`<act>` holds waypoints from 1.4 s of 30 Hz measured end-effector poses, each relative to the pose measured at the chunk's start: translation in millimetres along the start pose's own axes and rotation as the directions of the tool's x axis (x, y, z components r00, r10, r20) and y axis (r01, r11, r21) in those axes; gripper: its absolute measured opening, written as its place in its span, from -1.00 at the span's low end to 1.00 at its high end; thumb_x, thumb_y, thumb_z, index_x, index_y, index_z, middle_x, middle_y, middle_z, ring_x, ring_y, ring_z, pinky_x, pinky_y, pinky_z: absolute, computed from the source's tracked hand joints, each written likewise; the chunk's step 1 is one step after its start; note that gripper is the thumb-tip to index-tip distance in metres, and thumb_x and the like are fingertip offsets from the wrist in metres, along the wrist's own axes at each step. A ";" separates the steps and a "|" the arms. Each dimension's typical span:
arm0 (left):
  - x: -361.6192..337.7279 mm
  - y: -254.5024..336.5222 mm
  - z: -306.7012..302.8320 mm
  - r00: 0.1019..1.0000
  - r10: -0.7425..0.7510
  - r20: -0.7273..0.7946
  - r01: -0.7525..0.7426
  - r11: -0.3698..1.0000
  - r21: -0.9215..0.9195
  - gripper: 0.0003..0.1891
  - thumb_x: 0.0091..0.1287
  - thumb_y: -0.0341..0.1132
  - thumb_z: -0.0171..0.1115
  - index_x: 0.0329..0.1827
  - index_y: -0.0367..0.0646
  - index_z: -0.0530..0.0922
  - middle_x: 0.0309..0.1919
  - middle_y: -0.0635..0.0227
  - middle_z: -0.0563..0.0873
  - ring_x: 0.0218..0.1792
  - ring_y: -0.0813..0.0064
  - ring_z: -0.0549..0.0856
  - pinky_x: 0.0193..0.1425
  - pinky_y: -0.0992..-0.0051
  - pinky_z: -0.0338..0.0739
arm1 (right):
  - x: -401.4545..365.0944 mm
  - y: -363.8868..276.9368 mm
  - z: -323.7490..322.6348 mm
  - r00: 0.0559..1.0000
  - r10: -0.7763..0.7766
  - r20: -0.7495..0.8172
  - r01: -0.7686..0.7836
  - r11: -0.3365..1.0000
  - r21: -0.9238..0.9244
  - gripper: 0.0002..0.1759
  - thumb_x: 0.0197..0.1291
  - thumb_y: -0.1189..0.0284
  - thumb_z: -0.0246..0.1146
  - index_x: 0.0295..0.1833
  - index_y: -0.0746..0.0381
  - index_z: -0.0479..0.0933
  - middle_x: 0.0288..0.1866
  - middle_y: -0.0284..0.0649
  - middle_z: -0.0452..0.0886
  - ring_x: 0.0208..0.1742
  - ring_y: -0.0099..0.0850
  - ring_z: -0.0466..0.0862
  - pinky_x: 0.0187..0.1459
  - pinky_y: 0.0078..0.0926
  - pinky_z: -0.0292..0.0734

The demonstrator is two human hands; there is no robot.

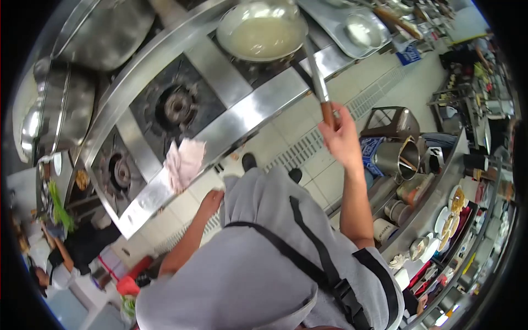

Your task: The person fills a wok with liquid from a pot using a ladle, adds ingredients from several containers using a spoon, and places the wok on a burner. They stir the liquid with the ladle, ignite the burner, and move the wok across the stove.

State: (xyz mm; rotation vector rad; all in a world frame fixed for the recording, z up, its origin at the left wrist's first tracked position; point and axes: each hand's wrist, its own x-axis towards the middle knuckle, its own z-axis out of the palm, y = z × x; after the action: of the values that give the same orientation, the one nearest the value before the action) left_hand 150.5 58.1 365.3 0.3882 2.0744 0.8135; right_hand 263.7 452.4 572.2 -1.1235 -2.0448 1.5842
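My right hand (342,136) is closed round the wooden grip of a long metal handle (316,74). The handle runs up to the edge of a round pan (263,34) on the stove, which holds a pale, cloudy liquid. Low beside the apron (264,258) is my left hand (211,202), its fingers drawn together and partly turned from view; whether anything is in it cannot be seen. A crumpled pink cloth (186,164) lies on the stove's front edge, just up and left of my left hand.
Bare burners (177,105) sit left of the pan, with large steel pots (107,30) behind. A tray (352,27) is right of the pan. Shelves with plates (443,220) and a steel bucket (397,159) stand at the right. Another person (60,258) is at the lower left.
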 end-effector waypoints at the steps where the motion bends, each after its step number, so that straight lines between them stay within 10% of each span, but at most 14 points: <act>1: -25.7 13.6 -5.7 0.969 0.180 -0.171 -0.175 0.984 0.043 -0.75 0.19 -0.23 0.21 -0.39 -0.28 0.51 -0.47 0.11 0.57 -0.41 0.28 0.55 -0.28 0.39 0.43 | -1.5 0.9 -3.0 1.000 0.008 0.018 -0.007 0.999 -0.039 -0.43 0.03 0.51 0.20 0.19 0.37 0.22 -0.43 -0.18 0.52 -0.54 -0.54 0.49 -0.50 -0.54 0.38; 2: -49.2 52.1 -17.4 0.924 0.274 -0.268 -0.238 0.958 0.160 -0.80 0.13 -0.30 0.27 -0.45 -0.26 0.48 -0.53 0.17 0.53 -0.46 0.31 0.52 -0.34 0.44 0.42 | -0.2 1.7 -4.7 0.999 0.013 0.033 -0.011 0.997 -0.077 -0.42 0.03 0.50 0.20 0.19 0.36 0.21 -0.40 -0.17 0.53 -0.48 -0.51 0.51 -0.44 -0.50 0.41; 4: -90.1 144.5 -61.5 0.972 -0.046 0.232 0.051 0.999 -0.016 -0.84 0.18 -0.33 0.23 -0.30 -0.23 0.50 -0.46 0.35 0.57 -0.39 0.55 0.55 -0.33 0.57 0.41 | 1.7 5.6 -6.2 1.000 0.005 0.010 -0.005 0.997 -0.074 -0.42 0.02 0.49 0.21 0.19 0.34 0.22 -0.38 -0.13 0.55 -0.43 -0.44 0.54 -0.37 -0.45 0.43; 6: -111.3 138.0 -68.7 0.835 0.038 0.548 0.263 0.848 -0.460 -0.84 0.21 -0.35 0.19 -0.20 -0.19 0.49 -0.47 0.49 0.55 -0.38 0.67 0.54 -0.32 0.63 0.41 | 1.9 5.1 -7.1 0.999 -0.019 0.037 0.023 0.994 -0.111 -0.42 0.00 0.47 0.21 0.18 0.30 0.24 -0.32 -0.06 0.58 -0.35 -0.31 0.57 -0.27 -0.37 0.45; 9: -125.3 183.4 -84.0 0.811 0.018 0.584 0.125 0.971 -0.203 -0.91 0.20 -0.47 0.08 -0.24 -0.16 0.45 -0.53 0.52 0.47 -0.46 0.71 0.48 -0.38 0.66 0.39 | 4.7 8.8 -9.2 0.994 -0.110 0.021 0.112 0.980 -0.164 -0.45 0.02 0.51 0.20 0.19 0.21 0.25 -0.49 -0.24 0.47 -0.48 -0.51 0.44 -0.42 -0.49 0.38; 23: -115.1 141.6 -50.8 0.965 0.262 0.025 -0.206 0.810 -0.550 -0.96 0.19 -0.45 0.01 -0.31 -0.17 0.40 -0.58 0.44 0.44 -0.44 0.64 0.48 -0.29 0.64 0.39 | -8.4 -3.5 -33.7 0.985 -0.044 0.165 0.057 0.995 -0.079 -0.41 0.00 0.43 0.21 0.18 0.28 0.22 -0.35 -0.04 0.56 -0.31 -0.20 0.58 -0.25 -0.31 0.43; 26: -140.9 177.6 -86.8 0.973 0.098 -0.208 -0.160 0.938 -0.308 -0.53 0.25 -0.05 0.16 0.07 -0.22 0.42 -0.40 0.39 0.57 -0.39 0.53 0.53 -0.24 0.58 0.44 | -3.7 1.5 -37.7 0.985 -0.086 0.148 0.105 0.987 -0.123 -0.41 0.00 0.44 0.21 0.19 0.26 0.23 -0.33 -0.02 0.57 -0.26 -0.17 0.58 -0.21 -0.31 0.43; 28: -143.9 191.5 -79.5 0.985 0.149 -0.085 -0.171 0.830 -0.531 -0.81 0.01 -0.66 -0.03 -0.36 -0.17 0.39 -0.60 0.42 0.42 -0.71 0.65 0.40 -0.69 0.57 0.28 | 4.7 19.0 -36.6 0.968 -0.229 0.108 0.243 0.959 -0.145 -0.42 0.00 0.45 0.20 0.19 0.27 0.23 -0.33 -0.02 0.57 -0.27 -0.15 0.58 -0.22 -0.31 0.44; 29: -156.2 228.1 -83.8 0.953 0.228 0.200 -0.190 0.963 -0.190 -0.73 -0.01 -0.69 0.03 -0.24 -0.22 0.45 -0.49 0.37 0.51 -0.57 0.63 0.52 -0.54 0.58 0.41 | 8.0 25.8 -32.1 0.928 -0.366 0.065 0.371 0.915 -0.159 -0.42 0.00 0.45 0.20 0.18 0.27 0.24 -0.34 -0.02 0.57 -0.28 -0.13 0.59 -0.23 -0.31 0.45; 31: -152.4 214.7 -73.9 0.839 0.132 0.529 0.045 0.950 -0.310 -0.66 0.14 -0.63 0.10 0.02 -0.30 0.43 -0.29 0.42 0.62 -0.21 0.67 0.57 -0.11 0.69 0.43 | 11.8 29.0 -30.6 0.987 -0.091 0.136 0.093 0.996 -0.006 -0.42 -0.01 0.46 0.20 0.17 0.32 0.24 -0.36 -0.02 0.58 -0.31 -0.15 0.59 -0.24 -0.32 0.47; 34: -158.9 217.3 -69.8 0.836 0.231 0.498 0.034 0.884 -0.467 -0.61 0.19 -0.57 0.13 0.12 -0.26 0.42 -0.21 0.39 0.65 -0.25 0.68 0.57 -0.18 0.65 0.45 | 5.1 24.1 -28.7 0.958 -0.272 0.095 0.281 0.955 -0.093 -0.41 0.01 0.49 0.19 0.19 0.33 0.21 -0.47 -0.12 0.53 -0.49 -0.32 0.56 -0.43 -0.41 0.45; 37: -161.6 240.1 -75.5 0.870 0.272 0.412 -0.097 0.913 -0.396 -0.62 0.16 -0.50 0.21 0.08 -0.24 0.46 -0.23 0.35 0.66 -0.30 0.66 0.59 -0.23 0.64 0.44 | 3.3 13.0 -35.1 0.976 -0.031 0.216 -0.013 0.979 0.201 -0.39 0.05 0.59 0.16 0.25 0.25 0.14 -0.57 -0.35 0.37 -0.71 -0.62 0.36 -0.70 -0.63 0.20; 39: -161.4 276.6 -72.2 0.776 0.589 0.223 -0.521 0.800 -0.298 -0.64 0.13 -0.39 0.27 0.02 -0.19 0.52 -0.32 0.33 0.65 -0.41 0.52 0.62 -0.30 0.58 0.45 | 2.5 15.9 -35.1 0.974 -0.034 0.226 -0.015 0.977 0.212 -0.40 0.05 0.59 0.17 0.24 0.26 0.15 -0.57 -0.35 0.38 -0.70 -0.61 0.37 -0.69 -0.63 0.21; 42: -152.5 362.9 -58.9 0.324 0.878 0.352 -0.833 0.441 -0.334 -0.69 0.17 -0.34 0.26 -0.06 -0.28 0.49 -0.35 0.17 0.60 -0.44 0.18 0.61 -0.40 0.44 0.49 | -0.8 17.8 -28.2 0.967 -0.012 0.255 -0.058 0.963 0.265 -0.44 0.06 0.58 0.16 0.21 0.22 0.18 -0.56 -0.35 0.38 -0.69 -0.61 0.36 -0.68 -0.62 0.23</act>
State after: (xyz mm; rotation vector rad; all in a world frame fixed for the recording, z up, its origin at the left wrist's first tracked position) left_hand 185.6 221.0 726.7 1.5887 1.2025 1.2433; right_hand 289.8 472.0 565.4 -0.8862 -1.8878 2.0381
